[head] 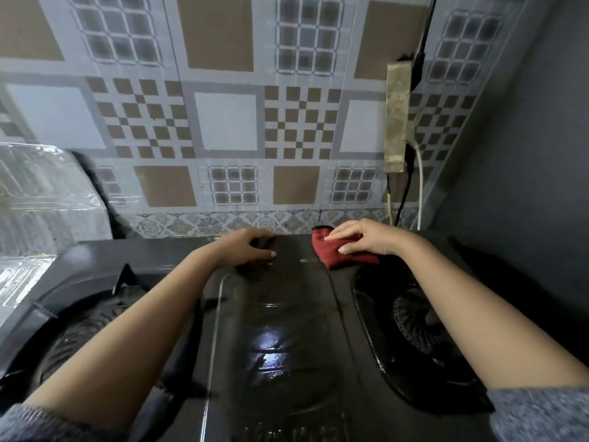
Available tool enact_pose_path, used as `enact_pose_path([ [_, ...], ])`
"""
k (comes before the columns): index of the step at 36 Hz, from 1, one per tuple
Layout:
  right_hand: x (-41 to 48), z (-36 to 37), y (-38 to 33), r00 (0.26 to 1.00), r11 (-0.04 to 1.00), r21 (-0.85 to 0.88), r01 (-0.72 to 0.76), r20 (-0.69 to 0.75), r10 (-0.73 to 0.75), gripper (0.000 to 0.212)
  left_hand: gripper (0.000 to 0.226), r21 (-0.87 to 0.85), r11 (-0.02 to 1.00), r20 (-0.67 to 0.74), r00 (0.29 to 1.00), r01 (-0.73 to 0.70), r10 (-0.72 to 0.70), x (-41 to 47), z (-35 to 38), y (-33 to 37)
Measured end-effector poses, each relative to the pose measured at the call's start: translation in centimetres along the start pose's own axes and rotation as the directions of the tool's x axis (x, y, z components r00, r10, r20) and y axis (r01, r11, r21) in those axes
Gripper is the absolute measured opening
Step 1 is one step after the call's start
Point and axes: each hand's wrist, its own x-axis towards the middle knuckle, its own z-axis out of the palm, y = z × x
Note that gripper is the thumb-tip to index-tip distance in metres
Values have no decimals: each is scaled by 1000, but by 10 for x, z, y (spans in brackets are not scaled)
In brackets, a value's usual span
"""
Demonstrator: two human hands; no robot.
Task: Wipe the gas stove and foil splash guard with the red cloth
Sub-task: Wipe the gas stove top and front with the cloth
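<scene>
The black glass gas stove [287, 314] fills the lower part of the view, with a burner on the left [83, 330] and one on the right [414, 320]. A bunched red cloth [331, 255] lies on the stove's back edge between the burners. My right hand [366, 239] grips it with thumb and fingers on top and presses it onto the glass. My left hand [248, 247] rests on the stove's back edge to the left of the cloth, fingers bent, holding nothing. The foil splash guard [41, 199] stands at the far left, beside the stove.
A patterned tiled wall [229, 122] rises right behind the stove. A dirty power strip [396, 119] with black and white cables hangs on it at the right. A grey side wall [526, 154] closes off the right.
</scene>
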Motion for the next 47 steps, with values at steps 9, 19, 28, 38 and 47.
enact_pose_path([
  [9, 3, 36, -40, 990, 997, 17, -70, -121, 71, 41, 56, 57, 998, -3, 1000, -30, 30, -25, -19, -34],
  [19, 5, 89, -71, 860, 940, -58, -336, -425, 281, 40, 57, 155, 985, 3, 997, -71, 72, -47, -36, -62],
  [28, 9, 125, -120, 720, 841, -36, -540, -538, 439, 41, 60, 238, 967, 31, 996, -89, 83, -52, -45, -86],
  [38, 12, 152, -163, 740, 857, -82, -509, -551, 386, 41, 60, 238, 963, -17, 991, -127, 135, -52, -41, -92],
  [47, 9, 139, -164, 826, 897, -120, -425, -458, 329, 42, 60, 238, 959, 33, 988, -151, 148, -53, -46, -96],
])
